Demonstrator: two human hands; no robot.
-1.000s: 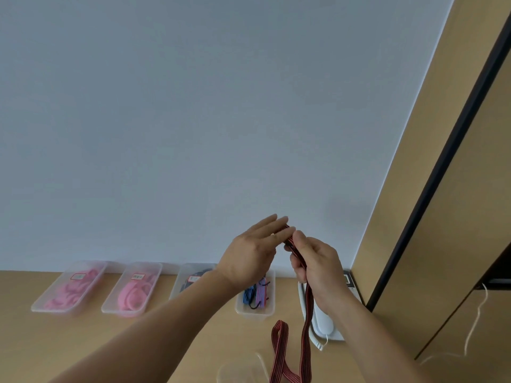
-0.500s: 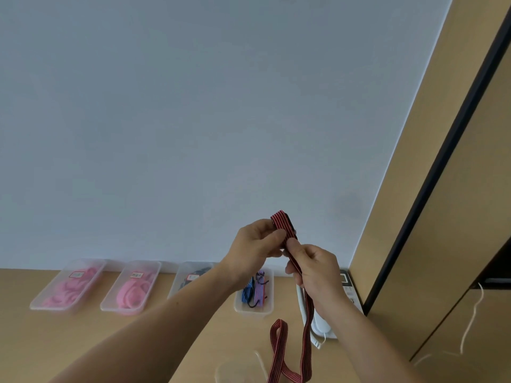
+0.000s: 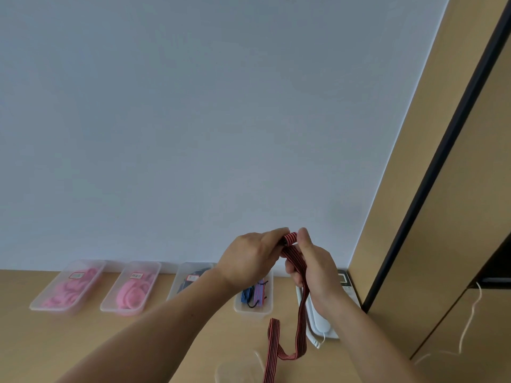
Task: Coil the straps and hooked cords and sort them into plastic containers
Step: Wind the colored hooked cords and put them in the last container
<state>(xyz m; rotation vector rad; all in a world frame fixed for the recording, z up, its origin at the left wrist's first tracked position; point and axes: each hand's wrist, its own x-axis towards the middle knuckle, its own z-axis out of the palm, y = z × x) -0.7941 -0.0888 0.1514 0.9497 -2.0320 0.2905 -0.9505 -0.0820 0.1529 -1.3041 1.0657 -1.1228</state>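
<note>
Head: strap (image 3: 301, 322) in left grip (image 3: 249, 261), right grip (image 3: 313, 269)

Most of my feed is a plain pale blue-grey wall (image 3: 221, 120), with soft, even light across it. Along the bottom it meets a light wood desktop (image 3: 69, 349). On the right I see a tan wood side panel (image 3: 394, 203) running up at a diagonal, edged by a dark strip (image 3: 432, 172), with another tan cabinet front (image 3: 486, 167) beyond that. There's a dark recess (image 3: 497, 266) at the right edge, and a thin white cable (image 3: 468, 326) hangs from it down over the lower cabinet panel. A white corded desk phone (image 3: 318, 324) sits on the desktop in the corner where wall and side panel meet.
</note>
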